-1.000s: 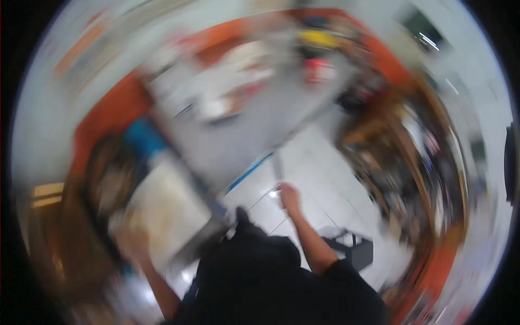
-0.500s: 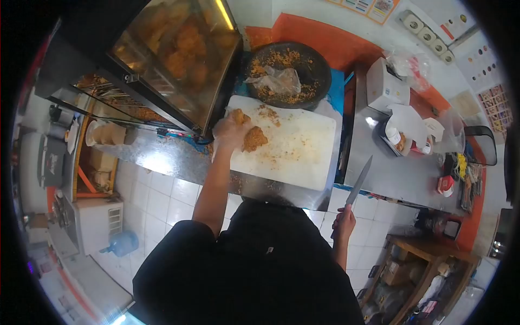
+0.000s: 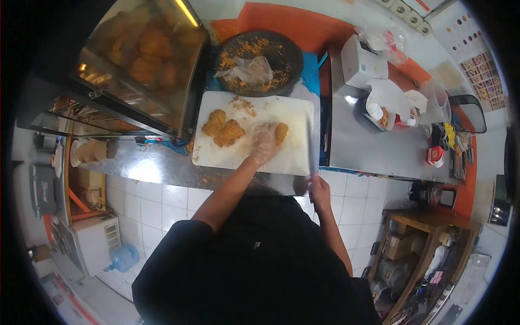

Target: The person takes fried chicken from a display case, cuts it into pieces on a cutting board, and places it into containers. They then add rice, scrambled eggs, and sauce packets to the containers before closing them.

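1. Fried chicken piece [image 3: 281,133] sits on the cutting board [image 3: 297,157] at the left hand's [image 3: 265,144] two o'clock, long axis twelve-to-six.
2. Gloved fingers half-curl, holding its side.
3. Right hand [image 3: 319,190] clasps the knife [image 3: 312,165], blade toward twelve.

Beyond left hand [image 3: 264,145]: wide dark bowl [image 3: 295,58], crumbs scattered inside, crumpled clear bag [image 3: 260,68] lying in it. Left of same hand: glass-fronted cabinet [image 3: 196,70], lit strip at top. Far left and nearer the wearer, on floor tiles: blue water jug [image 3: 124,258], lying on its side. Beyond right hand [image 3: 319,192], off to the right: white box [image 3: 356,64] on metal counter [image 3: 360,154]; red-and-white container [image 3: 435,157] farther right. Well right of that hand, lower: wooden shelf unit [image 3: 420,222].
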The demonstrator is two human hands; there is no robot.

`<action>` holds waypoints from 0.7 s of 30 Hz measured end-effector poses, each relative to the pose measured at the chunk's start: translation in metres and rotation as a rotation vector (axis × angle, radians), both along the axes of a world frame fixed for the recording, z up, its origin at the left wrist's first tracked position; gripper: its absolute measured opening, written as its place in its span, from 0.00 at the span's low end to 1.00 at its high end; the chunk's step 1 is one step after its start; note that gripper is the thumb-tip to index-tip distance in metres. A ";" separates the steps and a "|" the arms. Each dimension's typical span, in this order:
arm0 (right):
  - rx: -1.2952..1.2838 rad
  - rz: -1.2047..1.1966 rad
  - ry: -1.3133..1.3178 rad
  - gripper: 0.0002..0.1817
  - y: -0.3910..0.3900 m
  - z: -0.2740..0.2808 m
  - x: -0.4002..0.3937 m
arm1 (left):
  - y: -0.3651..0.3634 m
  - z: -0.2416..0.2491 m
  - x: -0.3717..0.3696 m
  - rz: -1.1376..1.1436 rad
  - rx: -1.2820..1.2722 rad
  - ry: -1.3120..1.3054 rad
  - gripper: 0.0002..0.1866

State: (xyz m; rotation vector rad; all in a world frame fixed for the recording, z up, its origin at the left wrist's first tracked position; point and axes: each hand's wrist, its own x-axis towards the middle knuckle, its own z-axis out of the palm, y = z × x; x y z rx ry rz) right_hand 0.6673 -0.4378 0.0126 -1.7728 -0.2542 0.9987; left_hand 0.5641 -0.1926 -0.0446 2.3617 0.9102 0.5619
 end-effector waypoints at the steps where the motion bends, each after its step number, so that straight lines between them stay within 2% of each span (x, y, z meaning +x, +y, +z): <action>1: -0.053 0.079 -0.107 0.29 0.012 -0.010 0.001 | -0.006 0.008 -0.002 -0.006 0.022 -0.040 0.32; 2: -0.105 0.160 -0.216 0.30 0.024 -0.020 0.003 | -0.008 0.014 -0.003 -0.010 0.044 -0.083 0.32; 5: -0.163 0.332 -0.344 0.31 0.064 -0.007 0.002 | 0.007 -0.004 -0.024 0.188 0.219 -0.027 0.32; 9: -0.393 0.539 -0.607 0.31 0.094 0.000 0.001 | 0.040 0.039 -0.052 0.021 0.150 -0.003 0.33; 11: -0.419 0.551 -0.648 0.31 0.094 -0.009 0.001 | 0.045 0.057 -0.046 -0.120 0.167 0.103 0.35; 14: -0.470 0.569 -0.699 0.30 0.098 0.004 -0.001 | 0.047 0.042 -0.039 -0.194 0.199 0.214 0.36; 17: -0.491 0.580 -0.723 0.30 0.101 0.008 0.000 | 0.046 0.044 -0.037 -0.142 0.124 0.158 0.36; 21: -0.511 0.627 -0.726 0.30 0.102 0.019 -0.001 | 0.054 0.033 -0.033 -0.158 0.135 0.330 0.30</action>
